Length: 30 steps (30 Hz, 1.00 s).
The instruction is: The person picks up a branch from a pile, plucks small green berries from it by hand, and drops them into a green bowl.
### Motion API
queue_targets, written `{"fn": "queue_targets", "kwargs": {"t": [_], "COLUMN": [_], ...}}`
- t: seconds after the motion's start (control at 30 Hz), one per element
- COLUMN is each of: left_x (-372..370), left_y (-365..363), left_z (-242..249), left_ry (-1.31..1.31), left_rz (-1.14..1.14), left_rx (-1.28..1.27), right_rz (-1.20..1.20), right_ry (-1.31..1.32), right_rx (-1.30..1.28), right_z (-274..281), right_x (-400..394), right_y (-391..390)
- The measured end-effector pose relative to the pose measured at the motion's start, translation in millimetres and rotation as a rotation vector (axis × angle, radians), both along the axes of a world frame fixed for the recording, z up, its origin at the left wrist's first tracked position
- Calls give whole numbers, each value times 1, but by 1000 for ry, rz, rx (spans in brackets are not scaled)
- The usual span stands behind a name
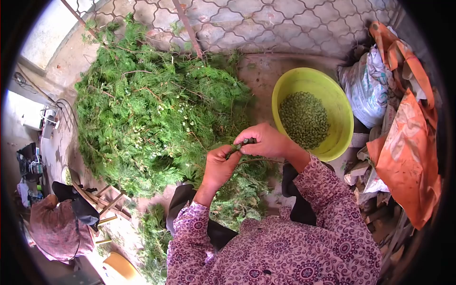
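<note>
My left hand (220, 166) is closed on a leafy evergreen sprig (232, 151), close to my lap. Fingertips of my right hand (266, 140) pinch at the same sprig, and a few small dark green cones (248, 141) show under its curled fingers. Both hands nearly touch. In front and to the left is a big heap of cut evergreen branches (152, 114), dotted with pale green cones. A yellow-green plastic basin (343, 128) stands to the right, holding a mound of small round green cones (305, 118).
A wire mesh fence (266, 28) runs along the far side. On the right are a stuffed white sack (365, 85), an orange sheet (411, 161) and stacked wood pieces. Another person (59, 228) is at lower left, near a wooden stool frame (111, 202) and an orange-yellow basin (119, 267).
</note>
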<state>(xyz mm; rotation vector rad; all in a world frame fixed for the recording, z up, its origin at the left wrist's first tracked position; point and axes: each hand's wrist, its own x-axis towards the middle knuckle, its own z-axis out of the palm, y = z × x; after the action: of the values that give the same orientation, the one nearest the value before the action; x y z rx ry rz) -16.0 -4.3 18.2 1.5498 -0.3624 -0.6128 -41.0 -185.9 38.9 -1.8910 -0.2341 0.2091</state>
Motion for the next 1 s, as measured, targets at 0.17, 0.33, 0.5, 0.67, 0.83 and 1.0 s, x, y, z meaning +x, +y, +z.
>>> {"fn": "queue_targets", "kwargs": {"t": [0.17, 0.33, 0.5, 0.67, 0.83, 1.0], "left_x": [-1, 7, 0, 19, 27, 34], "left_y": [-5, -4, -6, 4, 4, -2], "left_z": [3, 8, 13, 13, 13, 8], "left_ry": [52, 143, 72, 302, 312, 299], "left_rz": [29, 58, -74, 236, 351, 431], "left_rx": [-78, -177, -150, -397, -412, -433], "right_rz": [-135, -242, -379, -810, -884, -333], "right_ry": [-24, 328, 348, -167, -536, -217], "right_rx": [-5, 459, 951, 163, -1045, -277], "right_z": [4, 4, -7, 2, -36, 16], "right_x": [-6, -4, 11, 0, -15, -16], "right_y": [10, 15, -29, -86, -137, -43]}}
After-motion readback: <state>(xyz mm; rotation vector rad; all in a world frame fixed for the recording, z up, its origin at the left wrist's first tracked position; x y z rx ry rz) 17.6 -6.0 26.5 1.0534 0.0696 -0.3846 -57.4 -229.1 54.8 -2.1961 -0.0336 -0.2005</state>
